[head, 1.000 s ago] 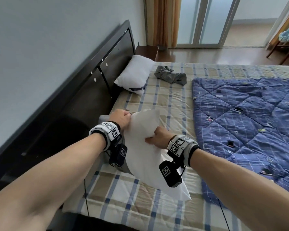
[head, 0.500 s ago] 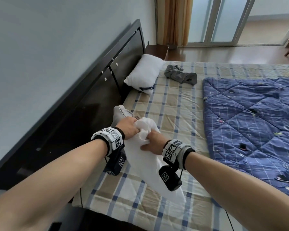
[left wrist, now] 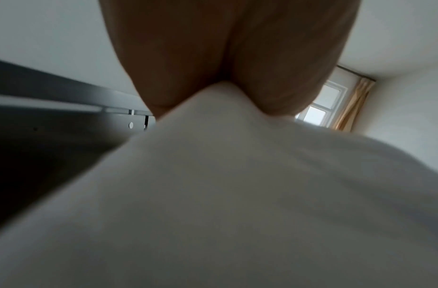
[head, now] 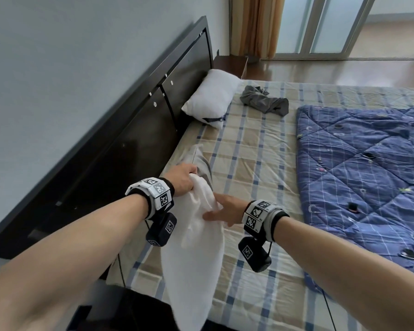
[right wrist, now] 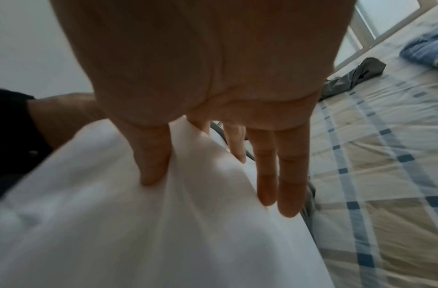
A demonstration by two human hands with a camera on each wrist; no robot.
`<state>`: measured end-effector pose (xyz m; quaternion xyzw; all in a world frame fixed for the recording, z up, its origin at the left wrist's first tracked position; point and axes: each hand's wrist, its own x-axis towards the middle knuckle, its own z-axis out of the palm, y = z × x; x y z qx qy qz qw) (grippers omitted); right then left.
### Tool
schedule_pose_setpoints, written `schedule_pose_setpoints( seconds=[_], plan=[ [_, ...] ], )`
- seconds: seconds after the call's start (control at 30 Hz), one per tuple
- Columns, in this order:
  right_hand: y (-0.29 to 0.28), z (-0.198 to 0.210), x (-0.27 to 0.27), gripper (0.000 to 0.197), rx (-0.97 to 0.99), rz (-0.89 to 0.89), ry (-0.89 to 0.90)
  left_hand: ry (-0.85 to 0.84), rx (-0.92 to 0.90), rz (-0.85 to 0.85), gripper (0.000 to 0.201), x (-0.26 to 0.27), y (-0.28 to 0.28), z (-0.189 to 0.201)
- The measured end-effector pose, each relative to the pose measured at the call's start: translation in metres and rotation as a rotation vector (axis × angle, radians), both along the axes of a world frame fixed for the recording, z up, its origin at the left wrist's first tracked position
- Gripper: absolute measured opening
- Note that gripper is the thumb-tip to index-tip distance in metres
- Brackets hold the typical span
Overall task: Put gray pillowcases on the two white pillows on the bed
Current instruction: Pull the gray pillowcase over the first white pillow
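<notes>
My left hand (head: pixel 181 179) bunched the soft white pillow's (head: pixel 196 254) far end toward the gray fabric pillowcase (head: pixel 202 163) at 12 o'clock; right hand (head: pixel 225 211), fingers spread, steadied it on the bed (head: pixel 261 149).

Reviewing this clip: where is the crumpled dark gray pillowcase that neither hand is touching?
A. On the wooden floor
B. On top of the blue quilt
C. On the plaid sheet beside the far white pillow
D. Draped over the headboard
C: the head view shows the crumpled gray pillowcase lying on the plaid sheet next to the far white pillow, short of the blue quilt.
</notes>
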<state>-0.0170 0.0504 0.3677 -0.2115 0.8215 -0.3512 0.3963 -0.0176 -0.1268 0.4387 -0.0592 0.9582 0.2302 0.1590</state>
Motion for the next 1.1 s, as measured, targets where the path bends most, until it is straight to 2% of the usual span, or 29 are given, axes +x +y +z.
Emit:
schedule_pose_setpoints(
  seconds=[0.1, 0.13, 0.2, 0.27, 0.4, 0.6, 0.73, 0.8, 0.83, 0.93, 1.1],
  plan=[
    [-0.009, -0.006, 0.001, 0.053, 0.008, 0.068, -0.028, -0.029, -0.217, -0.151, 0.014, 0.000, -0.006, 0.006],
    [-0.011, -0.007, 0.000, 0.057, 0.004, 0.094, -0.017, -0.044, -0.264, -0.190, 0.015, 0.000, -0.007, 0.008],
    [-0.015, -0.006, -0.002, 0.061, 0.027, 0.133, 0.111, -0.052, -0.308, -0.230, 0.024, 0.001, -0.009, 0.012],
    [-0.018, -0.007, -0.003, 0.051, 0.120, 0.155, 0.306, -0.039, -0.344, -0.275, 0.032, 0.002, -0.009, 0.014],
    [-0.032, -0.017, -0.003, 0.046, 0.324, 0.268, 0.423, -0.043, -0.332, -0.311, 0.036, 0.006, -0.015, 0.011],
    [-0.051, -0.031, -0.005, 0.035, 0.447, 0.317, 0.555, -0.029, -0.273, -0.306, 0.037, 0.008, -0.033, 0.003],
    [-0.053, -0.034, -0.010, 0.022, 0.538, 0.386, 0.681, -0.085, -0.359, -0.319, 0.033, 0.010, -0.037, 0.001],
    [-0.050, -0.036, -0.011, 0.020, 0.587, 0.421, 0.714, -0.112, -0.414, -0.291, 0.022, 0.009, -0.044, -0.002],
    [-0.047, -0.039, -0.010, 0.019, 0.607, 0.429, 0.715, -0.113, -0.423, -0.251, 0.016, 0.008, -0.049, -0.005],
    [-0.030, -0.049, -0.006, 0.018, 0.651, 0.442, 0.656, -0.074, -0.426, -0.093, 0.017, 0.003, -0.061, -0.008],
    [-0.003, -0.072, 0.014, 0.031, 0.656, 0.504, 0.311, 0.001, -0.374, 0.041, 0.003, -0.007, -0.068, -0.001]
  ],
)
